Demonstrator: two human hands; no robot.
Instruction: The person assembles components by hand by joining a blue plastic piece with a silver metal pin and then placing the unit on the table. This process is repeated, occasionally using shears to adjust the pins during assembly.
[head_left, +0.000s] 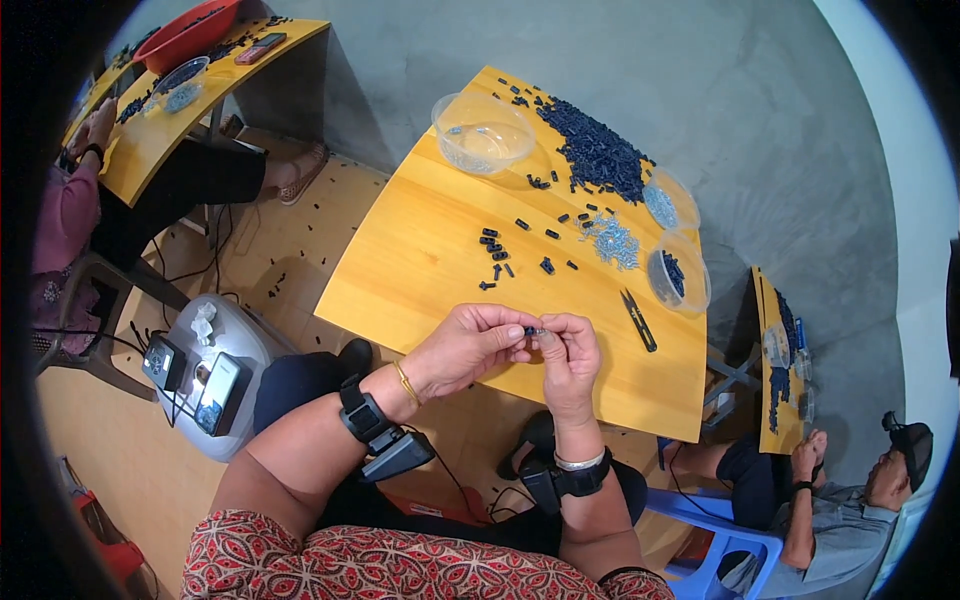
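Note:
Over the near edge of the yellow table [400, 270], my two hands meet in a close pinch. My left hand [478, 340] grips a small black plastic piece [529, 331] between thumb and fingers. Against its right end, my right hand [568, 362] pinches something tiny and pale, too small to name. Beyond my hands lie several loose black pieces [493, 243]. A large heap of black pieces [597, 148] covers the far part of the table, with a small pile of silvery metal parts [613, 243] nearer to me.
Black-handled thread snips [638, 321] lie at the table's right. Clear plastic bowls stand at the back left [484, 135] and right [679, 272]. A white stool [225, 400] with devices is on my left. Co-workers sit at tables on both sides, one near a blue stool [715, 535].

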